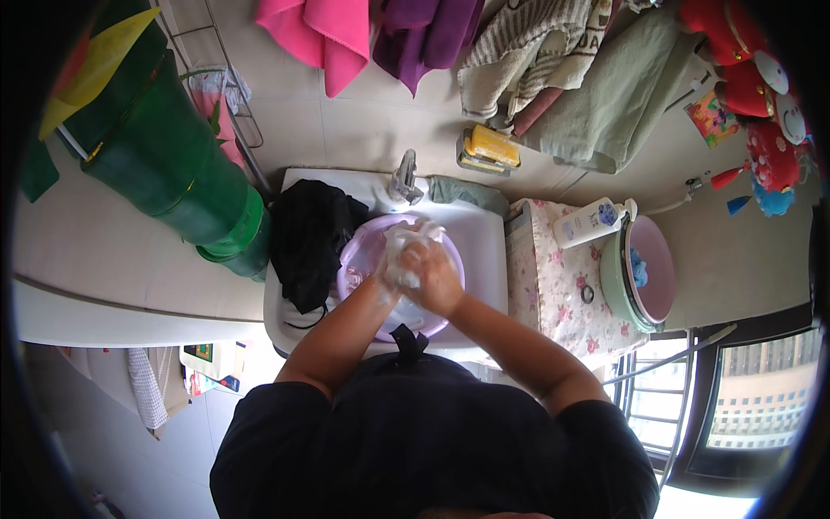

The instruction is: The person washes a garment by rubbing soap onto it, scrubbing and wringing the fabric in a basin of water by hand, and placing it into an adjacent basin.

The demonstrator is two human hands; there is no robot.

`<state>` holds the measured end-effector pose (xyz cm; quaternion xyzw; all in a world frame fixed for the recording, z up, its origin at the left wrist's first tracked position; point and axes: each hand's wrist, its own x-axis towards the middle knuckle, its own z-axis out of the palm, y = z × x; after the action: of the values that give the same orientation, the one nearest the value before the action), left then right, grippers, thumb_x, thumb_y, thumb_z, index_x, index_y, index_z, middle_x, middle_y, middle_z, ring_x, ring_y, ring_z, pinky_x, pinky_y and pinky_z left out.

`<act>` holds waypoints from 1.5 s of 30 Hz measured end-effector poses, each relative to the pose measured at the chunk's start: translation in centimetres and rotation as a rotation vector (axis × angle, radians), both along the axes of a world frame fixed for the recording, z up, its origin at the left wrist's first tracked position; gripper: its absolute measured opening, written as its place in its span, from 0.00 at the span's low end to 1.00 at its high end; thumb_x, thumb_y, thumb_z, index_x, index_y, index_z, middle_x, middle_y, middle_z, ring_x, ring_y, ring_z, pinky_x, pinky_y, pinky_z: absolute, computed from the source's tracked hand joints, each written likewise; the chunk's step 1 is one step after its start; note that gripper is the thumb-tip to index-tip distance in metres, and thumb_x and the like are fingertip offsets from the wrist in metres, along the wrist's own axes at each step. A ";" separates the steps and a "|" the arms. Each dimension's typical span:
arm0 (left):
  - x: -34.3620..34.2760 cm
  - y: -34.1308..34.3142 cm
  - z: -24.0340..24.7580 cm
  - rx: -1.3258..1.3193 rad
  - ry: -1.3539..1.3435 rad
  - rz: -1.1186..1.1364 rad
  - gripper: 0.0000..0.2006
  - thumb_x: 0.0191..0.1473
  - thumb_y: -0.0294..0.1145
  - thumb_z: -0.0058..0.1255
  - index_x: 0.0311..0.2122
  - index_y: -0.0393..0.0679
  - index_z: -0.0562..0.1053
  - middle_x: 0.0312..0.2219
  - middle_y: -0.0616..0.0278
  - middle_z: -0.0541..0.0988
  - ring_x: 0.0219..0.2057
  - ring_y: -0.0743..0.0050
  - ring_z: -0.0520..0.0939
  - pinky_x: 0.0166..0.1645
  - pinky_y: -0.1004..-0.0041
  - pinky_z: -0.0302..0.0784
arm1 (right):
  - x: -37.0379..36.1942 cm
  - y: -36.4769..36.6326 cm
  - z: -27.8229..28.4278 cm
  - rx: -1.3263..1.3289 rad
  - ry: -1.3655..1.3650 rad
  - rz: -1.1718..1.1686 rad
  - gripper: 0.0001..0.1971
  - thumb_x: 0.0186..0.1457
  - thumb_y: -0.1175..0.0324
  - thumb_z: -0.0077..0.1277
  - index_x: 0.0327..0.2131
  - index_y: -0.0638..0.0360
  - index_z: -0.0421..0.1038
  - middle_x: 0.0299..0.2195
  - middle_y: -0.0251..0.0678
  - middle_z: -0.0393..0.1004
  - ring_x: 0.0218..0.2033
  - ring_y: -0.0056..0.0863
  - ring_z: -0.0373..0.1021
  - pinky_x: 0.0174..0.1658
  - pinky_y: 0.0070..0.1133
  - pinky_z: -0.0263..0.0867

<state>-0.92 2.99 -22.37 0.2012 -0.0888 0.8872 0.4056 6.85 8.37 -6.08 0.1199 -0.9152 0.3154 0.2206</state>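
Over a lavender plastic basin [461, 268] set inside a white sink [490, 259], both my hands are pressed together round a white, sudsy, cloth-like bundle [405, 245]. My right hand [435, 277] lies over it from the right with bent fingers. My left hand [386, 278] closes on it from the left and below, its fingers mostly hidden by suds and the other hand. Foam coats both hands to the wrists. Below them the basin holds water, and something small and pinkish shows at its left side. A black garment [313, 246] is draped over the sink's left side.
A metal faucet [404, 177] rises behind the basin, with a grey-green cloth [467, 195] beside it. On the right, a flower-patterned cover [553, 294] bears a white pump bottle [586, 225] and stacked basins [654, 275]. Towels [596, 104] hang above; tall green containers [164, 160] stand left.
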 end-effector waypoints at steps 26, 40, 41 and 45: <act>2.5 -2.0 10.0 -0.626 -0.169 0.172 0.20 0.55 0.40 0.34 0.46 0.36 0.66 0.41 0.55 0.73 0.44 0.61 0.74 0.49 0.58 0.69 | -0.5 6.0 -3.6 -1.669 -0.752 -0.004 0.25 0.52 0.53 0.46 0.49 0.57 0.62 0.42 0.36 0.69 0.39 0.30 0.69 0.40 0.26 0.67; 1.6 -1.3 9.9 -0.503 -0.356 -0.112 0.17 0.56 0.43 0.37 0.43 0.42 0.68 0.37 0.58 0.74 0.40 0.70 0.75 0.45 0.68 0.72 | -3.1 2.2 -0.1 -0.328 -0.199 -0.319 0.19 0.36 0.69 0.56 0.36 0.62 0.67 0.31 0.48 0.69 0.33 0.48 0.65 0.39 0.34 0.62; 1.4 -1.7 9.5 -0.500 -0.355 -0.112 0.17 0.56 0.43 0.37 0.43 0.42 0.68 0.37 0.58 0.74 0.40 0.70 0.75 0.45 0.68 0.72 | -3.4 1.8 0.4 -0.576 -0.144 -0.375 0.18 0.36 0.69 0.55 0.35 0.62 0.68 0.31 0.48 0.69 0.31 0.47 0.66 0.38 0.34 0.62; 1.8 -3.6 10.7 -0.306 -0.019 -0.131 0.20 0.56 0.47 0.37 0.44 0.42 0.68 0.38 0.59 0.74 0.40 0.68 0.75 0.45 0.65 0.72 | -0.8 0.4 -3.2 0.258 0.144 0.004 0.17 0.37 0.63 0.59 0.31 0.62 0.70 0.32 0.50 0.71 0.39 0.45 0.68 0.40 0.34 0.63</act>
<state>0.88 -0.58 -11.72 0.1223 0.0304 0.8640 0.4875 6.02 8.77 -9.25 0.1714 -0.9296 0.1863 0.2680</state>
